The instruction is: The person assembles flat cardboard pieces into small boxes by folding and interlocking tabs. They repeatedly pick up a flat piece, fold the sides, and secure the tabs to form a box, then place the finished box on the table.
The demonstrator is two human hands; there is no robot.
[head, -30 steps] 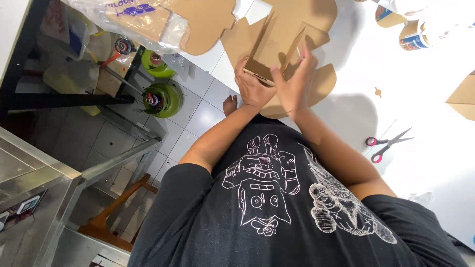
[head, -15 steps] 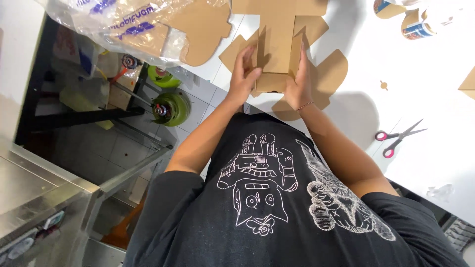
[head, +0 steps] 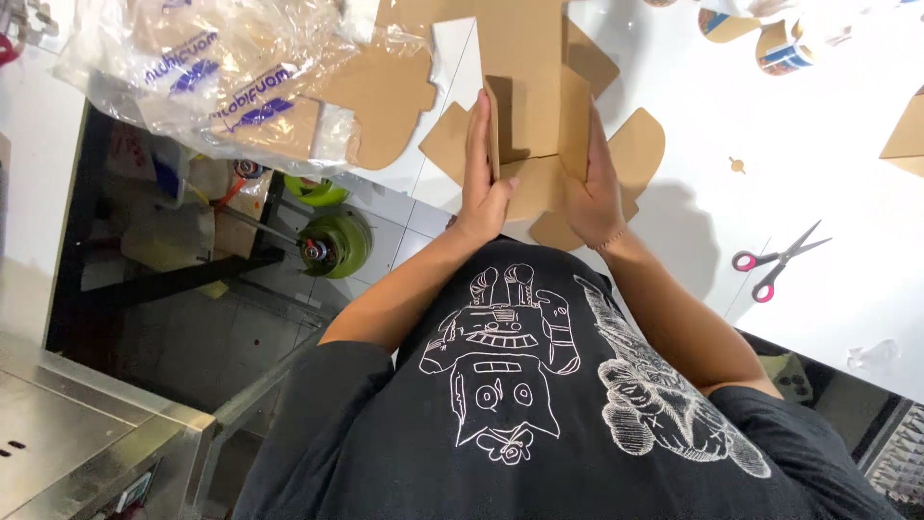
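Item: flat brown cardboard box blank point(head: 527, 116), upper centre of the frame, on the white table point(head: 847, 193). Your left hand point(head: 481, 178) and right hand point(head: 595, 183) press flat against its two raised side flaps, fingers straight, not curled, apparently to keep the walls upright along their creases. Also present: pink-handled scissors point(head: 775, 262) at right, a clear plastic bag point(head: 207, 72) of cardboard at upper left.

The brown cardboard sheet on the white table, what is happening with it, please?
A person presses the left hand and right hand flat against two raised side flaps of a die-cut brown cardboard sheet, which lies on the white table. Pink-handled scissors lie apart at the right, and a clear plastic bag at the left.
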